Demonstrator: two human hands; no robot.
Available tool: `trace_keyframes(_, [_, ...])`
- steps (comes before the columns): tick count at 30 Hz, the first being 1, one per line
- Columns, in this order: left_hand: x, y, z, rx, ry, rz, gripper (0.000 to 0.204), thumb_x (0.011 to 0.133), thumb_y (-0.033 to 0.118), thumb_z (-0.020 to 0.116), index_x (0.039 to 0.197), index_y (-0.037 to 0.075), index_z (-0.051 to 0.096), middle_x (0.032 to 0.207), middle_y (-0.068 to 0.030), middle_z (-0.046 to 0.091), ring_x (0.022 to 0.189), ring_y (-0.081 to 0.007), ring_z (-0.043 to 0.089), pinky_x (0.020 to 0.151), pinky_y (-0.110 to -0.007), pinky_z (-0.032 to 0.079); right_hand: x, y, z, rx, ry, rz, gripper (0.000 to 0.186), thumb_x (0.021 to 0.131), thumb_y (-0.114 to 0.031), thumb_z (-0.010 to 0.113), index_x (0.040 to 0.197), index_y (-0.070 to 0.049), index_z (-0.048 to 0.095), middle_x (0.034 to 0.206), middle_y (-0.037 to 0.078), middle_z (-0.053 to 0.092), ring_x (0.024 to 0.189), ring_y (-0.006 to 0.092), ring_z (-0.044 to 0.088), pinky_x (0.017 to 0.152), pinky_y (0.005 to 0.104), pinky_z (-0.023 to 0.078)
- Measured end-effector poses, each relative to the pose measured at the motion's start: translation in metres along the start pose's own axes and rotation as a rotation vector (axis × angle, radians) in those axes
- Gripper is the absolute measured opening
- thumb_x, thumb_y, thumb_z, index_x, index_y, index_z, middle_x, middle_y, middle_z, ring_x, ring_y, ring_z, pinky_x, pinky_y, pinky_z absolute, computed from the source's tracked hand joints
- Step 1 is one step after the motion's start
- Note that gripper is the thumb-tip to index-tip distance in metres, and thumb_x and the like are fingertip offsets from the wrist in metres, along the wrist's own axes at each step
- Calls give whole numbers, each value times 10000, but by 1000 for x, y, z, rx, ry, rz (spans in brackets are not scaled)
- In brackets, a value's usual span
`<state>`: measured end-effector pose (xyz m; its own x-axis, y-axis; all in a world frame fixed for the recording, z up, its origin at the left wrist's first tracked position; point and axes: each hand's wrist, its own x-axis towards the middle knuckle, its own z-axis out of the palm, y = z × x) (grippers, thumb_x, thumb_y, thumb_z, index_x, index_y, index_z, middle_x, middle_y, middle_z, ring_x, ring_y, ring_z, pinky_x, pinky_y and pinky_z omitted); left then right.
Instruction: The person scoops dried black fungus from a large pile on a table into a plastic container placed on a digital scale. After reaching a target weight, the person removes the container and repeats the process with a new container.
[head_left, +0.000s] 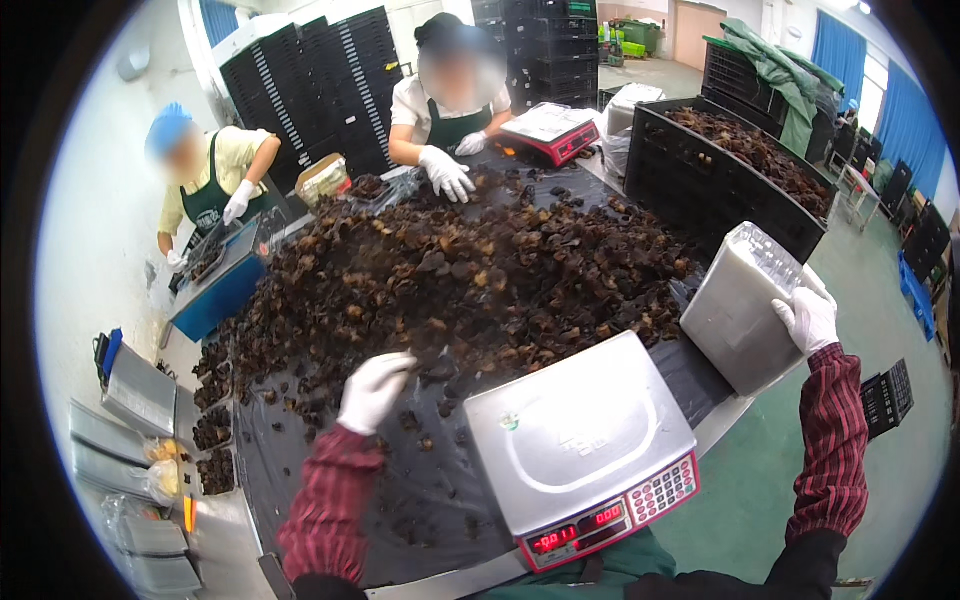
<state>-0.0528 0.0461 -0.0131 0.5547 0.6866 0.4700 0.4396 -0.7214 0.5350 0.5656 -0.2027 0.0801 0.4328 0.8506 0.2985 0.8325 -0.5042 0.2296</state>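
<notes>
My left hand (375, 390), in a white glove, is at the near edge of a heap of dark brown dried fungus pieces (450, 260), fingers curled together; what they hold, if anything, is unclear. My right hand (810, 320), also gloved, grips a stack of clear plastic trays (730, 320) standing at the table's right edge. Between my hands sits a silver scale (580, 430) with a red keypad, its plate bare. The heap lies on black plastic sheeting (410, 500).
Two co-workers (450, 120) (215, 180) stand opposite and left, near a red scale (550, 130) and a blue scale (200, 300). A full black crate (720, 190) is right. Filled trays (215, 470) line the left side. Black crates (545, 50) are stacked behind.
</notes>
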Motion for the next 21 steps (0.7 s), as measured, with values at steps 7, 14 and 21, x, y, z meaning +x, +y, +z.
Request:
trace_keyframes(7, [146,67,203,-106,-542,321,251,878,145,587,1108,89,670,1174,-112,639,1104,-288,589,942,-369,468,-4,-7,-10,190,100,-75,402,873,-408,591,964,-19,628,827,202,636,804,374,625,741,458,457])
trace_keyframes(14, [118,18,163,434,-808,153,341,733,333,666,1030,169,707,1332,-137,504,1193,-345,480,962,-452,450,-9,-5,-15,229,128,-53,464,848,-402,637,803,55,573,745,227,579,742,401,600,660,452,477])
trace_keyframes(21, [-9,-40,48,502,-757,-248,320,740,344,695,1023,194,705,1334,-150,493,1155,-376,508,989,-435,445,-8,-5,-8,275,199,-58,433,833,-388,659,775,32,569,724,211,565,718,390,585,659,449,472])
